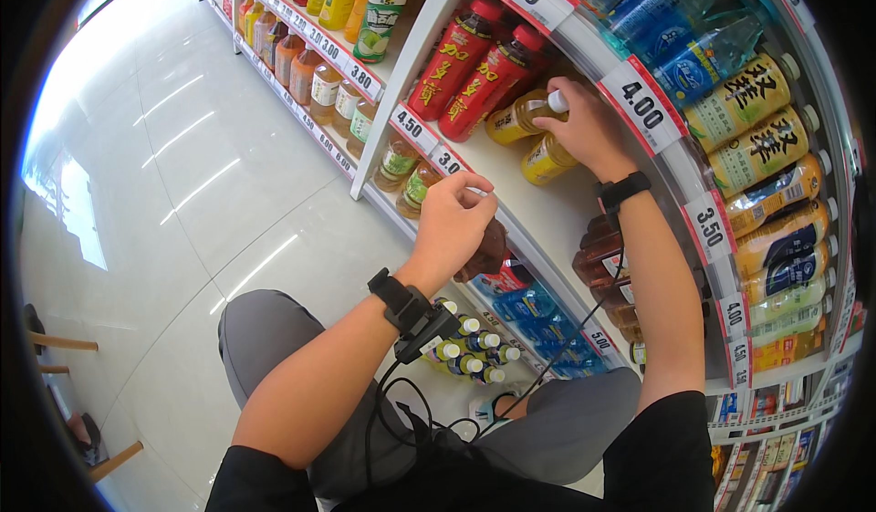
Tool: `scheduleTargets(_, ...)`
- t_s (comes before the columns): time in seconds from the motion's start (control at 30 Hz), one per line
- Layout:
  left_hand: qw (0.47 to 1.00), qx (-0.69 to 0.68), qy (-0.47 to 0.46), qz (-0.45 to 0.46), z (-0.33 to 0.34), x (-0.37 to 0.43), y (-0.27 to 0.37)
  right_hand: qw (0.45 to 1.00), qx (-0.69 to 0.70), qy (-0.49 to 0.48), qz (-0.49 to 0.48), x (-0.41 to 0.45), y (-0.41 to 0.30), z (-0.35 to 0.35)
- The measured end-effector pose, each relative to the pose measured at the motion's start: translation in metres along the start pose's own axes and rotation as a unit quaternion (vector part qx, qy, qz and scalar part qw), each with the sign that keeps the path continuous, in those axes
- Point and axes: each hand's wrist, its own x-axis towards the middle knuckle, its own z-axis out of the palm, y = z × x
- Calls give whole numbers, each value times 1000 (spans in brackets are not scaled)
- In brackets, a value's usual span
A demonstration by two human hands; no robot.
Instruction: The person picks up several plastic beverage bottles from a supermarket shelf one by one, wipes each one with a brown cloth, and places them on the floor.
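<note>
My right hand [578, 125] reaches onto a shop shelf, its fingers and thumb around the white-capped neck of a yellow-labelled drink bottle [514, 120]. A second yellow-labelled bottle [547, 160] stands just beside it, its top partly hidden by that hand. Red-labelled bottles [484, 81] stand at the left on the same shelf. My left hand [457, 214] is near the shelf's front edge, its fingers curled and thumb close to the forefinger; whether anything small is between them cannot be told. A dark brown bottle or pack [489, 252] shows behind its wrist, partly hidden.
Dark-red drink bottles [602, 255] stand farther along the shelf. An upper shelf with price tags [642, 105] hangs over my right forearm. Several white-capped bottles [472, 348] stand low between my knees. Black cables [410, 382] run across my lap; wooden legs [116, 461] stand at lower left.
</note>
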Motion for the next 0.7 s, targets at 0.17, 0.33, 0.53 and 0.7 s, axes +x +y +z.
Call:
scheduleTargets(0.17,1000,22,-7,9,4,-4,-3,996,-49,-16,-74,-12,-15,3)
scheduleTargets(0.33,1000,22,-9,-9,7,-7,-4,997,-63,4,-52,-27,-38,5)
scheduleTargets(0.53,999,33,-15,6,11,-14,-16,993,-68,38,-93,-48,-32,-2)
scheduleTargets(0.7,998,68,-8,18,11,-21,-14,990,-79,41,-113,-62,-43,-19)
